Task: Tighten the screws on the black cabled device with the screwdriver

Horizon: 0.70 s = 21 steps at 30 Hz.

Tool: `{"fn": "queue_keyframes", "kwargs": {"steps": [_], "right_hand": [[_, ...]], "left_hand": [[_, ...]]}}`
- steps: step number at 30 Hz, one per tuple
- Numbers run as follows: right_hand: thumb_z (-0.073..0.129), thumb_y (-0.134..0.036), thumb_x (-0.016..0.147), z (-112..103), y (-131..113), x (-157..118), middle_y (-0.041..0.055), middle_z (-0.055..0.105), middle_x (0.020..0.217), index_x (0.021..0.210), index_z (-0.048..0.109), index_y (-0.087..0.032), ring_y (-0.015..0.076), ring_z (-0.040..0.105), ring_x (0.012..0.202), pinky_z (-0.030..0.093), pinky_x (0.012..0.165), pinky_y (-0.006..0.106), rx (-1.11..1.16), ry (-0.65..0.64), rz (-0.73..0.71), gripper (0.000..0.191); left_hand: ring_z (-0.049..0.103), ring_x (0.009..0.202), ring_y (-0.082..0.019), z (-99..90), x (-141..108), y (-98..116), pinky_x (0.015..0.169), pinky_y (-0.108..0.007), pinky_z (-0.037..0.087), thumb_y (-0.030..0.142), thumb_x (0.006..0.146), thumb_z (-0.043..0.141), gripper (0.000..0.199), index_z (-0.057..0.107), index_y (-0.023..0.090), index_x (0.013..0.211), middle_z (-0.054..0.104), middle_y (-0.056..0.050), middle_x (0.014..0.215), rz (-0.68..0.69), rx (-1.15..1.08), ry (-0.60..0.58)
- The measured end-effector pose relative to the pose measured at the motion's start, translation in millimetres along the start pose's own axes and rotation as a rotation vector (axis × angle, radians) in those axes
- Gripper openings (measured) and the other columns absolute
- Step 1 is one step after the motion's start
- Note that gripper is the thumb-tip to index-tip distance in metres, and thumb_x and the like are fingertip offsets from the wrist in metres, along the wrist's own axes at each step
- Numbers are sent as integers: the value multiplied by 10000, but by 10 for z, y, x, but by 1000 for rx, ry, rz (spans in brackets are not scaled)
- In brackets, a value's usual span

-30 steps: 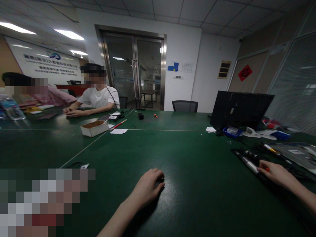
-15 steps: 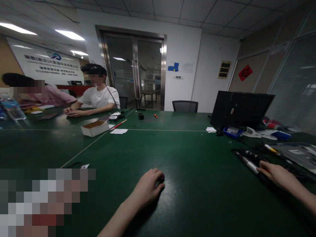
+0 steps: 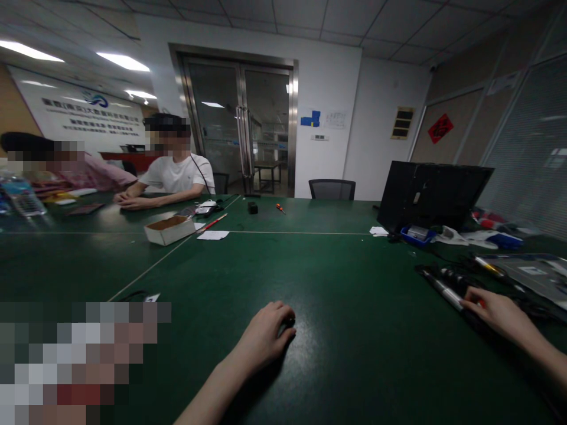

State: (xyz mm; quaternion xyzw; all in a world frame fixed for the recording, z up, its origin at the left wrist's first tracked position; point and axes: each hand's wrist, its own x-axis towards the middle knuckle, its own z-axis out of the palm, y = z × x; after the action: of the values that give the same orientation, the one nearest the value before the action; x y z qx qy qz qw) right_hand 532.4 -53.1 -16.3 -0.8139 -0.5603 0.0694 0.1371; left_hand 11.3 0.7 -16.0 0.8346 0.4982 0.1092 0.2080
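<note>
My left hand [image 3: 271, 333] rests on the green table [image 3: 336, 277] near the middle. Its fingers curl loosely, with a gap between thumb and fingertips, and nothing shows in it. On the right, my right hand [image 3: 496, 310] is closed at the near end of a long silver-and-black tool [image 3: 448, 293]. A small red-orange part [image 3: 482, 303] shows between its thumb and fingers, and the rest of what it grips is hidden. Black cables [image 3: 456, 277] lie just beyond this hand.
A black monitor [image 3: 434, 195] stands at the right behind a blue tray [image 3: 417, 236]. A grey flat device [image 3: 531, 271] lies far right. An open white box [image 3: 169, 230], papers [image 3: 213, 235] and an orange screwdriver [image 3: 280, 208] lie farther back. Two people sit across at the left.
</note>
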Motion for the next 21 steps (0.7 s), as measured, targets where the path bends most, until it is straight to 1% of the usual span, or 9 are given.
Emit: {"fn": "queue_keyframes", "kwargs": {"steps": [3, 7, 10, 14, 17, 21], "right_hand": [[411, -379, 867, -41, -109, -86, 149, 723, 913, 862, 663, -216, 302, 698, 812, 548, 653, 371, -55, 5, 37, 301], [404, -351, 875, -76, -204, -167, 153, 738, 1003, 911, 702, -212, 320, 703, 876, 562, 668, 390, -149, 36, 37, 330], [402, -342, 885, -69, -186, -177, 156, 737, 1068, 968, 727, -202, 324, 706, 927, 572, 701, 394, -179, 26, 28, 364], [367, -321, 902, -50, -138, -163, 154, 740, 1086, 1002, 734, -197, 333, 699, 973, 572, 753, 419, -212, 31, 8, 400], [364, -298, 907, -70, -163, -151, 170, 734, 1098, 1019, 730, -174, 324, 702, 966, 570, 772, 417, -204, 12, 22, 403], [368, -286, 920, -124, -219, -116, 196, 727, 1082, 1030, 722, -146, 310, 711, 934, 574, 749, 391, -182, -44, 76, 396]], "left_hand": [[596, 1054, -246, -8, -6, 5, 924, -353, 461, 225, 896, 591, 169, 667, 178, 1039, 656, -86, 1104, 3, -5, -4], [596, 1057, -248, -16, -5, 7, 922, -352, 459, 228, 899, 591, 172, 671, 180, 1043, 657, -84, 1103, -1, -8, -10], [598, 1063, -250, -17, 0, 10, 921, -349, 458, 221, 893, 593, 168, 673, 178, 1035, 658, -87, 1102, -2, -2, -7], [600, 1059, -251, -11, 0, 16, 921, -345, 459, 218, 886, 597, 169, 673, 177, 1032, 659, -89, 1098, 0, 6, -4], [598, 1057, -249, -7, -4, 15, 926, -348, 456, 222, 892, 593, 171, 672, 175, 1037, 655, -90, 1099, 4, 7, -1], [594, 1063, -250, -4, -7, 6, 933, -348, 453, 219, 895, 592, 167, 670, 171, 1035, 651, -90, 1099, 11, 4, -3]]}}
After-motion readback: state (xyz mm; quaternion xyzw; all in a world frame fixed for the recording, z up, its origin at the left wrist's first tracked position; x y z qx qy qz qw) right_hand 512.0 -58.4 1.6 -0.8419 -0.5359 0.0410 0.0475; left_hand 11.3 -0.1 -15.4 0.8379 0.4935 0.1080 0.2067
